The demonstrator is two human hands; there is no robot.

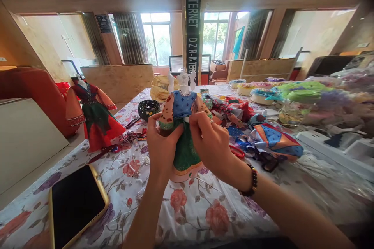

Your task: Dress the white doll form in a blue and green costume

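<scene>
A small doll mannequin [183, 79] stands upright before me in a blue patterned bodice [183, 103], with pale printed sleeves and a green skirt [187, 153] trimmed in orange. My left hand [162, 144] is closed around the doll dress at the waist, thumb across the front. At the other side of the waist, my right hand [212, 140] pinches with thumb and fingertips. A short white strip [186, 119] shows beside those fingertips; whether they grip it or the dress fabric is hidden. A dark beaded bracelet circles my right wrist.
On the flowered tablecloth [178, 218] lie a phone [77, 206], fabric scraps [233, 109] and red-handled scissors [237, 151]. A dressed doll form [93, 113] stands left, near a black woven bowl [148, 109]. A white power strip [324, 153] and fluffy trims [306, 91] occupy the right.
</scene>
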